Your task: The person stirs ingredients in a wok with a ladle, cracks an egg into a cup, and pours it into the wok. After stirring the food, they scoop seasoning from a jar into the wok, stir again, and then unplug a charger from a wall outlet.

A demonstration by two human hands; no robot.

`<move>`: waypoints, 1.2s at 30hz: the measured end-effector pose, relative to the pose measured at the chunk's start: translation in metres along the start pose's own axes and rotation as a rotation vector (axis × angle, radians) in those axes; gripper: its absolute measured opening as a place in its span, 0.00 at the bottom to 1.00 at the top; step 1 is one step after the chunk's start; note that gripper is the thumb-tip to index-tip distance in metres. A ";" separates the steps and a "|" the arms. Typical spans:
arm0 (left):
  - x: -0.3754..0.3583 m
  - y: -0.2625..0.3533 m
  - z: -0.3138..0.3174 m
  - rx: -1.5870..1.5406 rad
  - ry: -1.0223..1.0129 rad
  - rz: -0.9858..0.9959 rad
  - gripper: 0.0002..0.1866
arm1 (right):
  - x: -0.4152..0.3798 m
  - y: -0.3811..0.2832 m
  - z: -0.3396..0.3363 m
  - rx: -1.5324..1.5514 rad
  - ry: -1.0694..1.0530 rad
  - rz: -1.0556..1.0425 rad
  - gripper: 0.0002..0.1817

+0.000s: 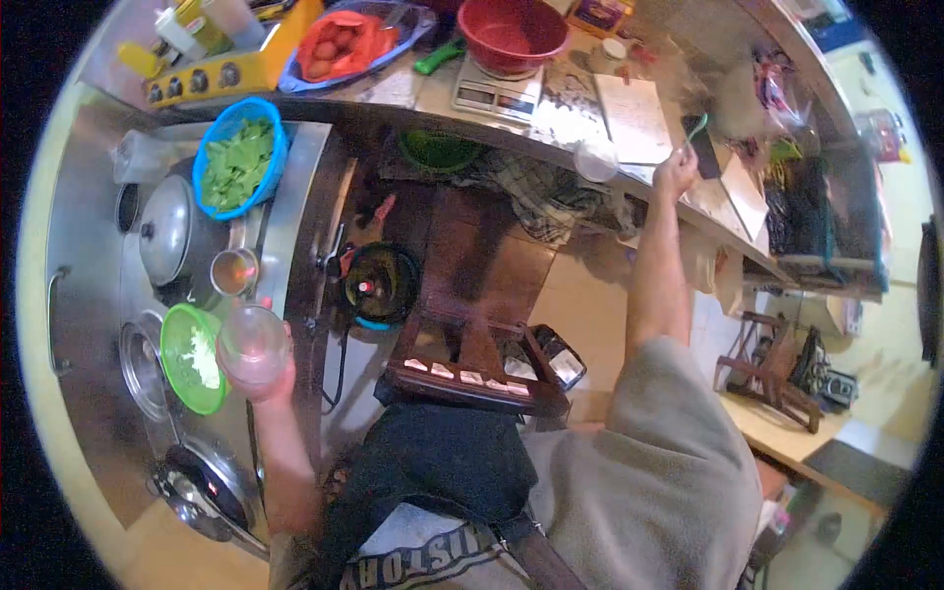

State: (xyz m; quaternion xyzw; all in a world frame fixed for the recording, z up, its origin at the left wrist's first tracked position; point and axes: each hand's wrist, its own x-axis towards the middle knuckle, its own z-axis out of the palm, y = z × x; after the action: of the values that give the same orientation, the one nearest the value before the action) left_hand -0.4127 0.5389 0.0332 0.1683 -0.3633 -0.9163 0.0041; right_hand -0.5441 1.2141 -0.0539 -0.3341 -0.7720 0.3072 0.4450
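My left hand (pixel 281 382) is closed around a clear plastic container (pixel 254 344), held over the edge of the steel stove counter. Right beside that container is a green bowl (pixel 194 359) with white chopped pieces in it. A small cup (pixel 234 271) of orange-brown liquid stands just behind. My right arm stretches out to the wooden table, where my right hand (pixel 676 174) pinches a thin pale green utensil (pixel 698 126), perhaps a spoon. Near this hand are a dark flat object (pixel 702 149), a sheet of paper (pixel 631 118) and a clear round lid or cup (pixel 596 159).
On the counter are a blue basket (pixel 279 162) of green leaves, a lidded pot (pixel 167 231) and a wok (pixel 202 492). The table carries a kitchen scale (pixel 498 91) under a red bowl (pixel 513 37), and a blue tray (pixel 291 77) of eggs. A wooden chair (pixel 472 379) stands before me.
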 end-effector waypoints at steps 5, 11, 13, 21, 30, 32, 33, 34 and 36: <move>0.019 -0.014 0.023 -0.039 -0.145 0.006 0.34 | -0.086 -0.013 -0.030 -0.030 -0.404 0.044 0.31; 0.013 -0.014 0.057 -0.035 -0.021 0.063 0.32 | -0.112 -0.054 0.021 -0.391 -0.500 -0.195 0.43; -0.005 -0.001 0.083 -0.075 0.078 0.096 0.31 | -0.098 -0.039 0.054 -0.370 -0.538 -0.182 0.44; -0.071 0.065 -0.030 -0.322 0.038 0.219 0.37 | -0.182 -0.331 0.014 0.358 -1.161 -0.808 0.16; -0.225 0.153 -0.141 -0.258 0.161 0.555 0.32 | -0.486 -0.599 -0.185 0.496 -1.436 -2.185 0.13; -0.264 0.171 -0.183 -0.183 0.221 0.603 0.31 | -0.549 -0.617 -0.218 0.438 -1.330 -2.323 0.11; -0.285 0.183 -0.202 -0.216 0.197 0.593 0.29 | -0.580 -0.623 -0.232 0.404 -1.311 -2.364 0.11; -0.302 0.194 -0.221 -0.191 0.209 0.612 0.28 | -0.610 -0.630 -0.243 0.368 -1.290 -2.413 0.11; -0.335 0.214 -0.257 -0.150 0.248 0.636 0.27 | -0.665 -0.638 -0.264 0.410 -1.258 -2.481 0.08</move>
State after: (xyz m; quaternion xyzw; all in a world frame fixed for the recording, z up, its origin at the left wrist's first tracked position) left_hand -0.0416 0.2542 0.1034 0.1557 -0.3259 -0.8659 0.3459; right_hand -0.2101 0.3612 0.2273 0.8167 -0.5697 -0.0785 0.0478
